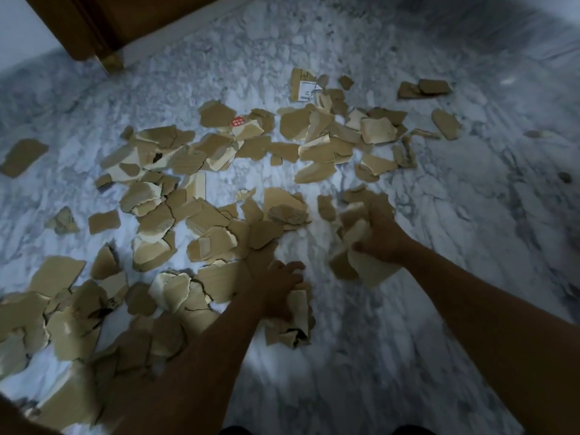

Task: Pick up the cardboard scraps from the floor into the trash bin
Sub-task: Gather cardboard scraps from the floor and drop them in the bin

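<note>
Several torn brown cardboard scraps lie scattered over the marble floor, thickest at the left and middle. My left hand is closed around a bundle of cardboard scraps low in the middle of the head view. My right hand grips another handful of cardboard scraps, with pale pieces sticking out below the fingers. One scrap at the back carries a white label, and another has a red sticker. No trash bin is in view.
A wooden door and its frame stand at the top left. A few stray scraps lie apart at the far right, and one sits alone at the left edge. Bare marble spreads to the right and front.
</note>
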The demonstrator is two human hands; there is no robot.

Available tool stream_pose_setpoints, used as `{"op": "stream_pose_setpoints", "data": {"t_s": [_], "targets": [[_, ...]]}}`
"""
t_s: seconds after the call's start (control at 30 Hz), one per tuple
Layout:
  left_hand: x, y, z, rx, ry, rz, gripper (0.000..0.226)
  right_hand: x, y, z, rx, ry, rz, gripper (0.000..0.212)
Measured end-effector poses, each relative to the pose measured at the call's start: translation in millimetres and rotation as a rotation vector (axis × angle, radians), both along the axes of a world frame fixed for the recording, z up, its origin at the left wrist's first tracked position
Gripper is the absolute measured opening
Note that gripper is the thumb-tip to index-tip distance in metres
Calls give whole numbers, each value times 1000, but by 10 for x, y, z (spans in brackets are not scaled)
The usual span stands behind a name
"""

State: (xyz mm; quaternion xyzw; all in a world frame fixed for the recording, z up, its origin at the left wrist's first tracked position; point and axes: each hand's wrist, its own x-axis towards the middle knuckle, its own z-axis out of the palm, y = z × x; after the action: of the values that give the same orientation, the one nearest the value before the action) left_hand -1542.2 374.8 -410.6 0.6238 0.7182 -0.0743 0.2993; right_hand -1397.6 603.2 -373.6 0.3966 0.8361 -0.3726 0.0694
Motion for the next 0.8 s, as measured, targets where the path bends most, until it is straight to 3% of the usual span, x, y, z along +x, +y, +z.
{"op": "stream_pose_setpoints", "data": {"t_s": [0.17, 0.3, 0.43, 0.63, 0.73, 0.8], "targets": [[38, 38, -31, 3, -53, -14, 82, 112, -180, -230, 218, -274, 76, 46], [80, 69, -43, -92, -80, 64, 80, 37, -299, -296, 312, -317, 128, 41], [50, 115, -64, -178, -46, 103, 92, -4, -235, -305, 226, -274, 172, 39], [-117, -27, 76, -168, -246, 335, 83, -231, -3, 1, 20, -169, 217, 64], [-476, -225, 296, -105, -241, 419, 75, -627, 43, 121, 39, -112, 271, 65], [-748, -359, 401, -147, -220, 455, 69, -921, -21, 87, 27, -108, 300, 80]]}}
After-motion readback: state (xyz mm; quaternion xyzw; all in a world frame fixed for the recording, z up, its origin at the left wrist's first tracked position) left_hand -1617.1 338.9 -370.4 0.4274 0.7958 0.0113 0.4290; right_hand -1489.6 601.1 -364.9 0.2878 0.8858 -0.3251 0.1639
